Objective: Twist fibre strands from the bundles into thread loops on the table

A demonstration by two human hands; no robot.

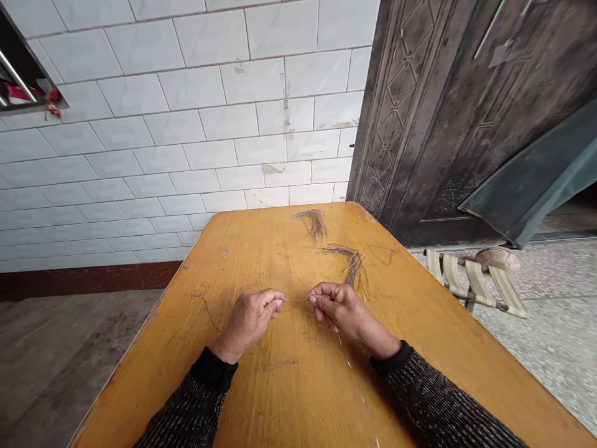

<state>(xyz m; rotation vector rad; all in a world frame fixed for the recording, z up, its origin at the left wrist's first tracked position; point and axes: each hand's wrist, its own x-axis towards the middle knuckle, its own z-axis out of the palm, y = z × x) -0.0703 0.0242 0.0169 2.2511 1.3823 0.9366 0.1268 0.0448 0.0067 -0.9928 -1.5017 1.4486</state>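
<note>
Over the middle of the wooden table (280, 398), my left hand (254, 317) and my right hand (342, 310) face each other a short way apart. Both pinch a thin wire (297, 300), which spans the gap between the fingertips. Just beyond my right hand lies a bundle of dark bent wires (353, 264), partly hidden by that hand. Farther back rests a second bundle of bent wires (313, 223). Left of my left hand, a few loose twisted wires (203, 305) lie on the tabletop. A wire bent like a triangle (382, 254) is at the right.
A white tiled wall (209, 124) stands behind the table. To the right are a dark carved door (433, 124), a grey-green sheet (532, 180) and a striped-strap folding stool (478, 283) on the floor. A barred window opening (18, 74) is at upper left.
</note>
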